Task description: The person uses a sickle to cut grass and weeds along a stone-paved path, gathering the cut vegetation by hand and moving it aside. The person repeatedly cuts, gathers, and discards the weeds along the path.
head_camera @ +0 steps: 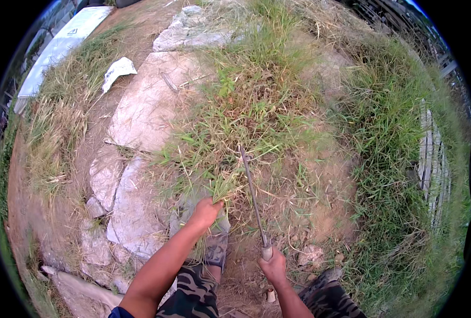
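Observation:
My left hand point(208, 212) is closed around a bunch of green grass blades point(224, 190), just above my left boot. In my right hand point(274, 264) is the pale wooden handle point(267, 253) of a long-bladed cutting tool point(252, 190). The narrow metal blade points away from me, and its far end lies among low grass and roots point(243, 153). From this angle the blade's full shape cannot be told. A patch of mixed green and dry grass point(259, 107) spreads beyond both hands. Loose brown soil point(318, 202) shows to the right of the blade.
Broken concrete slabs point(152, 103) lie on the left, with a white scrap point(118, 72) near them. Farther off is a long white panel point(64, 47). Dense grass point(390, 159) borders the right side, where weathered slats point(430, 155) lie. My feet stand apart below the hands.

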Demonstrator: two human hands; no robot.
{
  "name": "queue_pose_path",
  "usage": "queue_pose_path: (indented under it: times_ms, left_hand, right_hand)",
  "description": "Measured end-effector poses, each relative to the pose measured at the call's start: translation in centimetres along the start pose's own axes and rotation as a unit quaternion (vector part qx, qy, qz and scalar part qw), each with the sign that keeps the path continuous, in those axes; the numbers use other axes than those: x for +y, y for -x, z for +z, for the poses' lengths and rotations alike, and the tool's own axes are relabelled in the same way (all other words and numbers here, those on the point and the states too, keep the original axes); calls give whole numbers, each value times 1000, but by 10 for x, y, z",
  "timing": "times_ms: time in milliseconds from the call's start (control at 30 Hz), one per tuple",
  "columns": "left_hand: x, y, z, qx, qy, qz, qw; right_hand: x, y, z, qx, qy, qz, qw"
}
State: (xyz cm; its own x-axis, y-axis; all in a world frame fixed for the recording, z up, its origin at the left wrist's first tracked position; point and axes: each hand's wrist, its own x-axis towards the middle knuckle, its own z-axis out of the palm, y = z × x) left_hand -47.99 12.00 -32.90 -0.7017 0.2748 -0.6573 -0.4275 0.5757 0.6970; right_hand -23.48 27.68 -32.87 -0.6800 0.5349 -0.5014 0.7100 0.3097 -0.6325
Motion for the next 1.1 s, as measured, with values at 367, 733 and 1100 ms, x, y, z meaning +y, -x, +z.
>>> queue_pose_path:
  times_ms: [367, 733, 1100]
  left_hand:
    - [5, 6, -16, -14, 158, -100, 982]
    - [23, 42, -53, -14, 105, -61, 993]
    - [-43, 80, -107, 6, 86, -161, 983]
  right_hand:
    - [-105, -103, -9, 85, -65, -99, 989]
    - [17, 7, 3, 67, -9, -19, 998]
    - [82, 43, -1, -50, 120, 63, 990]
